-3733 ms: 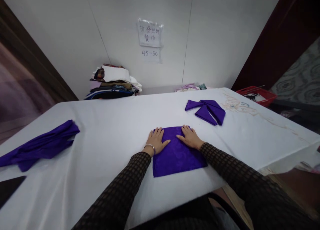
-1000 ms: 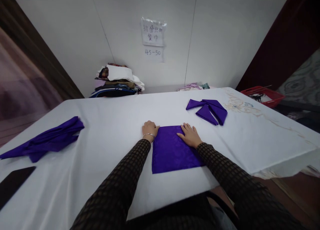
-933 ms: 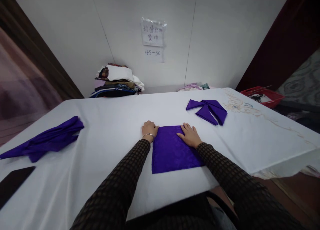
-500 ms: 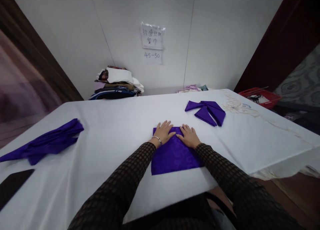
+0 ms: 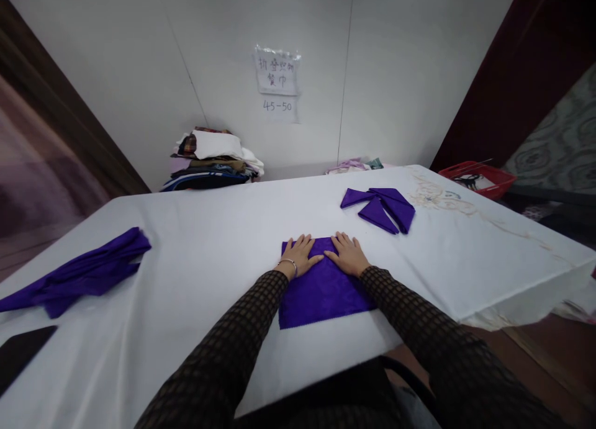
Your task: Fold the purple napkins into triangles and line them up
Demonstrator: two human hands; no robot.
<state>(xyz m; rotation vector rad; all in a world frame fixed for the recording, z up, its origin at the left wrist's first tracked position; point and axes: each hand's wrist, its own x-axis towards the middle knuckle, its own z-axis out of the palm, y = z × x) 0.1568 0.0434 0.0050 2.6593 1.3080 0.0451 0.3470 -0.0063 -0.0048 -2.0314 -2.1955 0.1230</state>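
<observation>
A purple napkin (image 5: 326,298), folded into a rectangle, lies flat on the white tablecloth (image 5: 200,274) in front of me. My left hand (image 5: 299,255) rests on its far left part, palm down with the fingers spread. Over the far right part lies my right hand (image 5: 348,255), flat and open as well. The two thumbs point toward each other across the cloth, a small gap between them. Beyond my right hand sits a group of folded purple napkins (image 5: 384,208). Some loose purple cloth (image 5: 93,270) lies crumpled at the left.
A dark flat object (image 5: 23,354) lies at the near left edge. Against the wall stand a pile of folded clothes (image 5: 216,159) and some light fabric (image 5: 351,166). A red basket (image 5: 500,184) is past the far right corner. Paper signs (image 5: 278,84) hang on the wall.
My left hand has slid slightly toward me on the napkin. The right hand stays almost in place. The whole view has shifted a little.
</observation>
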